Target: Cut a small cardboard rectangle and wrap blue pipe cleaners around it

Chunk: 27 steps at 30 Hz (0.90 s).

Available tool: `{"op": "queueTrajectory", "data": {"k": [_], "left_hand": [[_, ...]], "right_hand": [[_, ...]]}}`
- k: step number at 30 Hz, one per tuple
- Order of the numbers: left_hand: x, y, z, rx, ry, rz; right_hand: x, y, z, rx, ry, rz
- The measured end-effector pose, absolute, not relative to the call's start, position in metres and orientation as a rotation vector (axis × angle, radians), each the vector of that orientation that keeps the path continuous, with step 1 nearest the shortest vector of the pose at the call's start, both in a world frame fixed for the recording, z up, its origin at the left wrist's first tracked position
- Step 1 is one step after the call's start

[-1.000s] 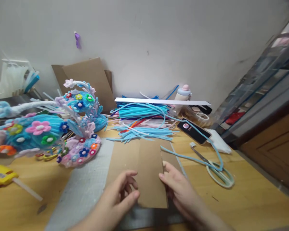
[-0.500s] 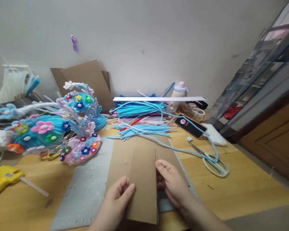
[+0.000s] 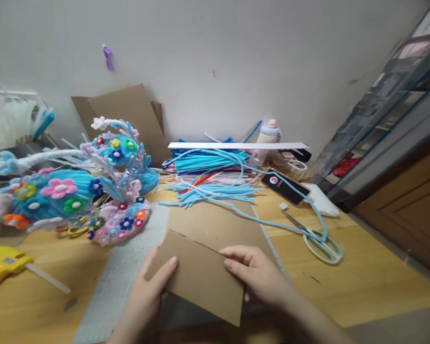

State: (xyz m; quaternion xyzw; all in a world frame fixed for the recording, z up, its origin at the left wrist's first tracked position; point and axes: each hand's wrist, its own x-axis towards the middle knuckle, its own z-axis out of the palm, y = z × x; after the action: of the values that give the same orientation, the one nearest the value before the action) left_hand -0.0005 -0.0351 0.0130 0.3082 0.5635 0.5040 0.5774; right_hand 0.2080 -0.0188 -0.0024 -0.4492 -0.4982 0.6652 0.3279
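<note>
Both hands hold a piece of brown cardboard (image 3: pixel 202 274), tilted, with a dark line along its far edge. My left hand (image 3: pixel 152 279) grips its left side, thumb on top and fingers underneath. On the right side, my right hand (image 3: pixel 252 272) pinches the upper edge between thumb and fingers. Behind it a larger cardboard sheet (image 3: pixel 218 222) lies flat on a grey cutting mat (image 3: pixel 111 282). Beyond that sheet lie light blue pipe cleaners (image 3: pixel 218 193) in a bundle, with a long one trailing right.
Scissors (image 3: pixel 324 248) with pale green handles and a phone (image 3: pixel 284 186) lie to the right. A pipe-cleaner flower craft (image 3: pixel 60 196) stands at left, above a yellow glue gun (image 3: pixel 7 265). A bottle (image 3: pixel 268 136) and leaning cardboard (image 3: pixel 129 117) stand at the wall.
The cardboard piece has been lifted and turned from upright to slanting across the front. My left hand has moved left and around its side; my right hand now holds its far edge.
</note>
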Motion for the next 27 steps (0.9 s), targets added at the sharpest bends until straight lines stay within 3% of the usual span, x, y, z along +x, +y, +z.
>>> {"op": "queueTrajectory", "data": {"k": [6,13,21,27], "left_hand": [[-0.009,-0.034,0.014,0.71,1.334,1.239],[-0.011,-0.036,0.002,0.732,1.312,1.268],[-0.009,-0.044,0.0,0.697,1.328,1.342],[0.006,-0.049,-0.008,0.745,1.137,1.282]], "right_hand": [[0.214,-0.021,0.001,-1.039,-1.052,1.537],[0.206,-0.032,-0.004,-0.955,-1.022,1.594],[0.205,-0.028,-0.015,-0.994,-0.885,1.434],[0.179,-0.041,-0.013,-0.806,-0.814,1.709]]}}
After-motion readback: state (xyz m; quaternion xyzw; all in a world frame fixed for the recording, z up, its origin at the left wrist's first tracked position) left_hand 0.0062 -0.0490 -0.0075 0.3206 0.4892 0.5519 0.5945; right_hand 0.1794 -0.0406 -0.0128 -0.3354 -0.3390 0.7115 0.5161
